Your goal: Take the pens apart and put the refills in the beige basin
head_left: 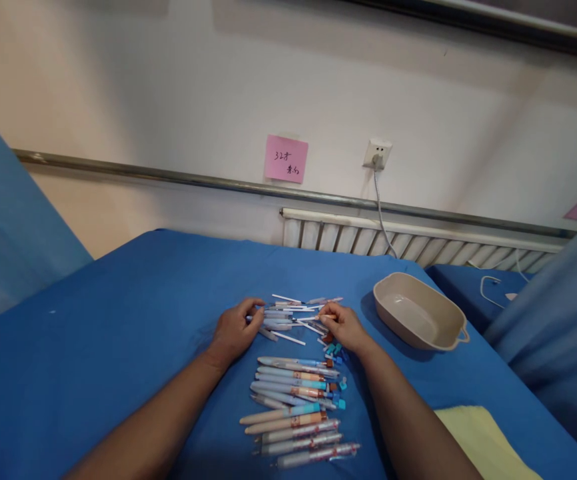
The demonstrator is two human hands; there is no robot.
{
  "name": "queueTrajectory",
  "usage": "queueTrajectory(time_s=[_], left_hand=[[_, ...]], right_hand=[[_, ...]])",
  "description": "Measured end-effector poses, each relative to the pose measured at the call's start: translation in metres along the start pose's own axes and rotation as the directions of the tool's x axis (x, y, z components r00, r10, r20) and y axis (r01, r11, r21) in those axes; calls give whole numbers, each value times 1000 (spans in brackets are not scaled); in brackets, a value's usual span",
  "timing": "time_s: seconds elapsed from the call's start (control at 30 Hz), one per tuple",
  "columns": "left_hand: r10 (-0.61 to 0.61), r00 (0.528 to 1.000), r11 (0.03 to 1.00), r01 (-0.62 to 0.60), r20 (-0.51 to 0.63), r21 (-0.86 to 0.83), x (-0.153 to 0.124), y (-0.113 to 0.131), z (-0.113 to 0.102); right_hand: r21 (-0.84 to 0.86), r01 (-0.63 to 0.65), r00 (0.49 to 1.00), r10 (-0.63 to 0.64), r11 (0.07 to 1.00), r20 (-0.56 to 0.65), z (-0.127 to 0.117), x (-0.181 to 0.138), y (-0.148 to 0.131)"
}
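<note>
On the blue cloth-covered table [118,320] lies a scattered heap of pen parts [293,317]: barrels, thin white refills and small caps. My left hand [233,333] rests at the heap's left edge, fingers curled and pinching a pen barrel. My right hand [343,325] sits at the heap's right edge, fingers curled on a thin part that I cannot name. Nearer to me, between my forearms, lies a row of assembled pens [296,407] in blue, tan and grey, side by side. A few small blue and brown caps [333,350] lie by my right wrist.
A beige oval tray [418,320] stands to the right of my right hand. A yellow sheet [483,440] lies at the near right corner. Behind the table are a radiator [418,247], a wall socket with a white cable [378,157] and a pink note [286,159].
</note>
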State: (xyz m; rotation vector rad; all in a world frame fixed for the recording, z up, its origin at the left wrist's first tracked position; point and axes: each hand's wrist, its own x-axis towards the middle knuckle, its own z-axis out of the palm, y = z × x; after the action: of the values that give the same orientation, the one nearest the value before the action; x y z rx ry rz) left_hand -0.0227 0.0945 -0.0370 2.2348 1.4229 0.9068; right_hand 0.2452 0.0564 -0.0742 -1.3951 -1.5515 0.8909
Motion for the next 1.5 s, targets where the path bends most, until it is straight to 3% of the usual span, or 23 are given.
queueTrajectory(time_s=[0.13, 0.33, 0.57, 0.7, 0.83, 0.97, 1.03, 1.13, 1.27, 1.4, 1.5], left_hand=[[29, 993, 999, -27, 114, -21, 0, 0, 5], [131, 985, 991, -127, 116, -41, 1, -1, 9], [298, 917, 954, -276, 267, -118, -2, 6, 12], [283, 924, 959, -277, 259, -61, 0, 3, 13], [279, 931, 958, -287, 237, 0, 1, 0, 10], [274, 940, 959, -283, 205, 12, 1, -1, 11], [263, 948, 963, -269, 178, 10, 1, -2, 11], [254, 958, 966, -257, 137, 5, 1, -3, 12], [258, 959, 966, -259, 118, -7, 1, -2, 11], [259, 959, 966, -258, 118, -17, 1, -3, 12], [265, 959, 964, -262, 101, -37, 1, -2, 13]], right_hand=[[-33, -11, 1000, 11, 999, 3, 5, -1, -5], [-120, 83, 996, -84, 989, -1, 15, -3, -9], [-118, 174, 985, -173, 978, 18, 28, -6, -20], [-108, 159, 987, -156, 981, 34, 23, -5, -16], [-104, 13, 999, -9, 995, 38, 10, -1, -3], [-260, 112, 991, -125, 959, -36, 3, 1, -5], [-317, 162, 986, -169, 934, 6, 5, -2, -14], [-266, 190, 970, -140, 945, 197, 11, -10, -29], [-277, 231, 897, -94, 933, 433, 22, -22, -42], [-424, 342, 895, -153, 838, 419, 26, -25, -48], [-429, 330, 900, -144, 841, 410, 25, -22, -43]])
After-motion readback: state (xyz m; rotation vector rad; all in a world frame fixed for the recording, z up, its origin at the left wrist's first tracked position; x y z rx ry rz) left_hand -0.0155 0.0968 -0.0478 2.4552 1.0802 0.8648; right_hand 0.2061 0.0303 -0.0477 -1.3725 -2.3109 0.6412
